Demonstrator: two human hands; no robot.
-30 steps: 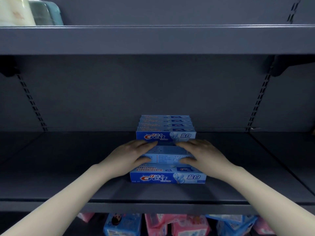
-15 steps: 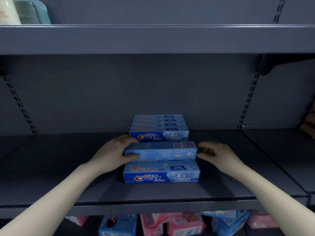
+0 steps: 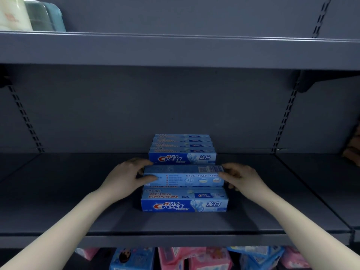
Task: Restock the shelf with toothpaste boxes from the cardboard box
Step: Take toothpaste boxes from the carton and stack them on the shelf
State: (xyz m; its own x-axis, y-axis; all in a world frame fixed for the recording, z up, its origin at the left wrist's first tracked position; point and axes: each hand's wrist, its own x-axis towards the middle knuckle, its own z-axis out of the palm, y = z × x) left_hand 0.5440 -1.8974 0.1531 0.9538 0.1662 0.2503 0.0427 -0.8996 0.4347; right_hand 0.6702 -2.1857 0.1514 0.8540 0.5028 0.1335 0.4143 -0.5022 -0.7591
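a person is holding a toothpaste box (image 3: 183, 176) by its two short ends, left hand (image 3: 126, 177) w/ thumb on the front face and fingers curled over the top at one end, right hand (image 3: 241, 177) pinching the other end the same way. both hands are closed round the box, not flat. the box is sitting between the hands, just above a front box (image 3: 184, 201) lying on the shelf (image 3: 175, 225); whether it is touching that box or hanging a hair clear is hard to tell. beyond the fingertips a back stack (image 3: 182, 151) of the same boxes is standing several high. gripping at the ends is prob. leaving the underside free, so the box can go down square on the one below, edges lined up. its barcode side is facing up and toward the camera, unlike the logo faces on the others, so it may need turning.

the cardboard box is not in view. below the wrists, pink and blue packs (image 3: 175, 258) are being cut off by the frame edge and the shelf lip. up left of the left hand, pale containers (image 3: 29, 14) on the upper shelf are cropped and blurry; a brownish shape (image 3: 352, 145) far right of the right hand is too cut off to name.
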